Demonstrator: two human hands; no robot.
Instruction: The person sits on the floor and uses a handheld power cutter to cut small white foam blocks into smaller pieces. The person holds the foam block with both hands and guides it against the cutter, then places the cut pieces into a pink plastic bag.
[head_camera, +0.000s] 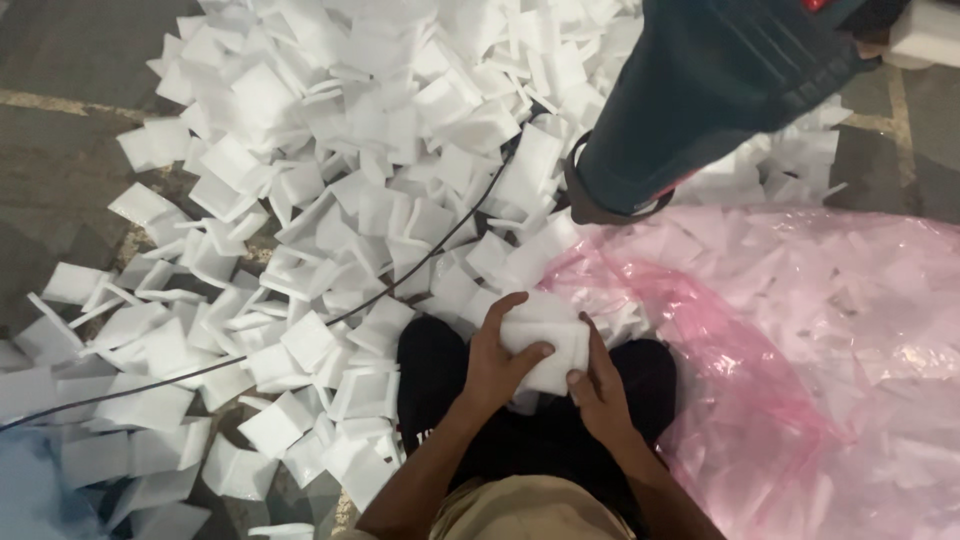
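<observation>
Though the foam pile (330, 190) runs off the top and left edges, we see it cover most of the floor. The pink bag (800, 370) blurs the pieces inside it and is cut off at right. A dark tool (700, 90) is cropped at the top. Over our lap, left hand (497, 362) and right hand (597, 385) clasp a foam stack (545, 345) from both sides, fingers curled.

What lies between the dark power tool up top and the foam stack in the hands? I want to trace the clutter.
In the head view, between the power tool and the foam stack lie loose white foam corner pieces and the pink plastic bag's edge.
</observation>
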